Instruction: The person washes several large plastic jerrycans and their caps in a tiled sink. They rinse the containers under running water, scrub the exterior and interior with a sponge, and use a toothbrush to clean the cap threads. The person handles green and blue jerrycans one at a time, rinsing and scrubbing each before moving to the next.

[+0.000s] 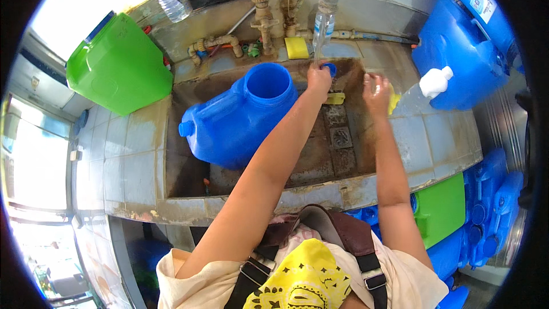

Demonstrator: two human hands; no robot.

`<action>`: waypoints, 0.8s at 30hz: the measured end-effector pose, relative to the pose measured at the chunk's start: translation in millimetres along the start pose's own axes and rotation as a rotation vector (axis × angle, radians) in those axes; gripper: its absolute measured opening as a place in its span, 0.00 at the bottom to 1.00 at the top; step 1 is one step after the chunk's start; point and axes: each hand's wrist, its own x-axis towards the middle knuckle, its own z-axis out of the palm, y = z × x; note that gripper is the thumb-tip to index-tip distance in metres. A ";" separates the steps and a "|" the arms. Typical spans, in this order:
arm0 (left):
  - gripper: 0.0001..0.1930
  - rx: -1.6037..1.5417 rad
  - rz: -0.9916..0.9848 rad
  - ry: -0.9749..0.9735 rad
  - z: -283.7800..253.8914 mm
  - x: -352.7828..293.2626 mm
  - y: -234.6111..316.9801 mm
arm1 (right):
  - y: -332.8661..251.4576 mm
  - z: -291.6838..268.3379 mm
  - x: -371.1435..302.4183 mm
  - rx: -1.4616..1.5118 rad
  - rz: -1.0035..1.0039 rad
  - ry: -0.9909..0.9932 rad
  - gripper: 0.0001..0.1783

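Note:
My left hand (319, 78) is closed on a small round blue cap (330, 70) over the far part of the sink. Just above it, a clear plastic bottle (323, 26) hangs from the pipe, with what looks like water below its mouth. My right hand (376, 92), fingers loosely apart, is over the sink's right edge. A yellow sponge (394, 100) shows beside it, partly hidden by the hand; I see no grip on it. Left of my left forearm, a large blue water jug (234, 120) lies tilted in the sink, its wide round mouth uncapped.
The stained sink (274, 186) has a square drain. A clear bottle with white top (436, 82) stands on the right counter, near a blue container (457, 51). A green container (120, 63) stands left. Behind are pipes (260, 11) and a yellow block (296, 48). Several jugs sit below right.

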 end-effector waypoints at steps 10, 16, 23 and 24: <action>0.27 1.554 0.730 0.221 -181.7 -133.3 92.4 | -113.5 112.8 -12.6 1.493 1.093 -0.597 0.11; 0.24 1.765 0.248 0.002 -205.5 -118.8 121.4 | -114.6 92.5 -11.0 1.265 0.816 -0.507 0.12; 0.13 1.860 0.329 -0.247 -76.0 -36.8 122.3 | -49.7 73.3 6.2 0.322 0.157 0.055 0.12; 0.13 1.853 0.347 -0.263 -62.9 -29.0 118.5 | -41.7 70.9 4.7 0.255 0.139 0.085 0.13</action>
